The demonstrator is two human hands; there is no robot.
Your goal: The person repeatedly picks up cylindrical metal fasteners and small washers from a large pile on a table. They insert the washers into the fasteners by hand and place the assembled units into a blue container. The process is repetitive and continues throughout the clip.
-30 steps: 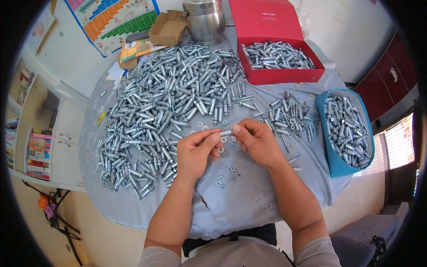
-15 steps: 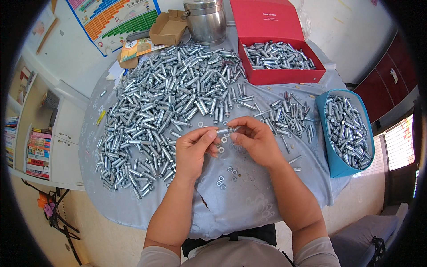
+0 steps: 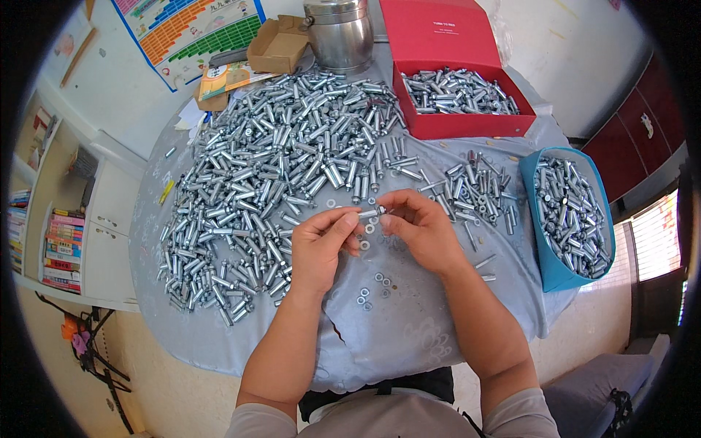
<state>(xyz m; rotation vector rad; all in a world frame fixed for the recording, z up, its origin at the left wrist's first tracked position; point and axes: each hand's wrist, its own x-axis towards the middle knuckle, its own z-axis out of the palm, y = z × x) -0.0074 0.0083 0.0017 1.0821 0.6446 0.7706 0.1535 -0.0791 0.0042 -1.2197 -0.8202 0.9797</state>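
Note:
My left hand (image 3: 320, 244) is closed in a pinch on one end of a silver expansion anchor bolt (image 3: 369, 213), holding it roughly level over the table. At the bolt's other end, the thumb and index finger of my right hand (image 3: 418, 225) close around the tip, so that part is partly hidden. Several loose washers (image 3: 364, 245) lie on the cloth just below the bolt. Nearer to me is a small group of nuts (image 3: 365, 292). A large heap of anchor bolts (image 3: 248, 168) spreads to the left and behind my hands.
A red box (image 3: 467, 125) full of anchor bolts stands at the back right. A blue fabric bin (image 3: 561, 281) of bolts sits at the right edge. Between them and my right hand lies a smaller pile of bolt parts (image 3: 471, 186). A metal pot (image 3: 337, 36) stands at the back.
My right fingertips have shifted slightly at the bolt's end, and a bit more of the bolt shows between my hands. Otherwise the scene is the same.

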